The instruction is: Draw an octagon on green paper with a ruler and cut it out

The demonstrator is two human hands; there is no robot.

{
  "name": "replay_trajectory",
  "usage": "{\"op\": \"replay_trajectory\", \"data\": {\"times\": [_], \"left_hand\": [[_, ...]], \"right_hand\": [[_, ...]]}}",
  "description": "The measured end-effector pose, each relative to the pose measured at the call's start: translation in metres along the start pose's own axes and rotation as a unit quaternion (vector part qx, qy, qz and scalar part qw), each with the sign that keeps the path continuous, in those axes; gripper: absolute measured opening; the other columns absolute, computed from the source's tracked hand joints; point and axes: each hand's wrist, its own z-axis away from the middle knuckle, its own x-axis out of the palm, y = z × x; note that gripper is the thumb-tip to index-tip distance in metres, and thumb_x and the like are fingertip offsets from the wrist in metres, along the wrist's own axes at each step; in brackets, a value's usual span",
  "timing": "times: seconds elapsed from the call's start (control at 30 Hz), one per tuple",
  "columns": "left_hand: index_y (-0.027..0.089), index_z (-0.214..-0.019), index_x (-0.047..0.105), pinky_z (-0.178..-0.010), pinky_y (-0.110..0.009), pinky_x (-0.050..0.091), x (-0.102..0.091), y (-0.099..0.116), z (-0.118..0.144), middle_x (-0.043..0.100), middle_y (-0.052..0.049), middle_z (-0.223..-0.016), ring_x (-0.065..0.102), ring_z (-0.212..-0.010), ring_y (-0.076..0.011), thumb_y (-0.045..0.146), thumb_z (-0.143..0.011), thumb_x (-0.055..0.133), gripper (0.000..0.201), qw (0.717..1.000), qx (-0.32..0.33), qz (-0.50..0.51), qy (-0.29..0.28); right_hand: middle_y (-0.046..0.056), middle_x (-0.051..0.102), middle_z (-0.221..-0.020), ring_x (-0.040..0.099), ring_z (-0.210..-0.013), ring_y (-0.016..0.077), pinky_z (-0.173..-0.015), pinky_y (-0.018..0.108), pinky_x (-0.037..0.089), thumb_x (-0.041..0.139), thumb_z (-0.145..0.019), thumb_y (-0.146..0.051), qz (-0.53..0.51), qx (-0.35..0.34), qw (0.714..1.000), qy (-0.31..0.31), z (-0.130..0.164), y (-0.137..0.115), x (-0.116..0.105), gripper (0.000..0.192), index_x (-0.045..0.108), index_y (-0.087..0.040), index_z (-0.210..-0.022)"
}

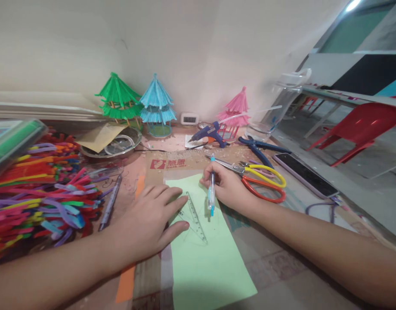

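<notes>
A pale green sheet of paper [211,271] lies in front of me, with a clear set square [196,219] on it. My left hand [153,215] rests flat, palm down, at the sheet's left edge, its fingers stretched out and its fingertips at the set square. Part of the set square is hidden under that hand. Over the upper right of the sheet, my right hand [224,183] is closed around a blue and clear pen [211,189], held nearly upright. Whether the pen's tip touches the paper I cannot tell. Faint lines show near the set square.
Scissors [265,174] with red and yellow handles lie by my right wrist, near pliers [259,148] and a phone [304,174]. A glue gun [211,134] and small green, blue and pink pavilions [157,105] stand behind. Colourful pipe cleaners [46,189] are heaped left, beside a metal bowl [133,146].
</notes>
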Motion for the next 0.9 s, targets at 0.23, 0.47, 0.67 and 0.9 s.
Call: {"op": "replay_trajectory", "data": {"times": [0.23, 0.47, 0.67, 0.9], "left_hand": [[0.016, -0.125, 0.063, -0.091, -0.045, 0.056, 0.002, -0.002, -0.001, 0.068, -0.015, -0.123, 0.065, -0.110, -0.0295, 0.039, -0.105, 0.046, 0.035, 1.000, 0.013, 0.002, 0.022], [0.016, -0.112, 0.067, -0.094, -0.043, 0.059, 0.008, 0.001, 0.003, 0.071, -0.013, -0.119, 0.067, -0.113, -0.0275, 0.025, -0.108, 0.036, 0.033, 0.996, 0.064, 0.019, 0.054], [0.019, -0.109, 0.065, -0.095, -0.041, 0.059, 0.008, 0.000, 0.002, 0.071, -0.011, -0.118, 0.067, -0.110, -0.0240, 0.015, -0.105, 0.037, 0.028, 0.995, 0.076, 0.039, 0.053], [0.020, -0.100, 0.063, -0.095, -0.038, 0.058, 0.011, -0.003, 0.003, 0.070, -0.010, -0.118, 0.065, -0.111, -0.0230, 0.013, -0.102, 0.043, 0.022, 0.992, 0.091, 0.083, 0.039]], "right_hand": [[-0.004, 0.058, -0.072, 0.053, -0.063, 0.0156, -0.061, 0.027, 0.041, 0.058, -0.080, -0.021, -0.006, -0.001, 1.000, -0.004, -0.001, 0.001, -0.001, 0.010, 0.049, -0.025, -0.080], [-0.004, 0.059, -0.071, 0.054, -0.064, 0.0161, -0.061, 0.028, 0.040, 0.058, -0.079, -0.017, 0.003, 0.002, 1.000, -0.006, -0.002, 0.002, 0.000, 0.011, 0.051, -0.025, -0.079], [-0.004, 0.059, -0.069, 0.053, -0.061, 0.0157, -0.058, 0.026, 0.039, 0.057, -0.078, -0.014, 0.007, 0.003, 1.000, -0.012, -0.003, 0.001, -0.001, 0.012, 0.051, -0.025, -0.079], [-0.005, 0.057, -0.069, 0.051, -0.060, 0.0152, -0.057, 0.026, 0.038, 0.056, -0.077, -0.012, 0.014, 0.000, 1.000, -0.015, -0.003, 0.001, -0.001, 0.014, 0.051, -0.025, -0.079]]}}
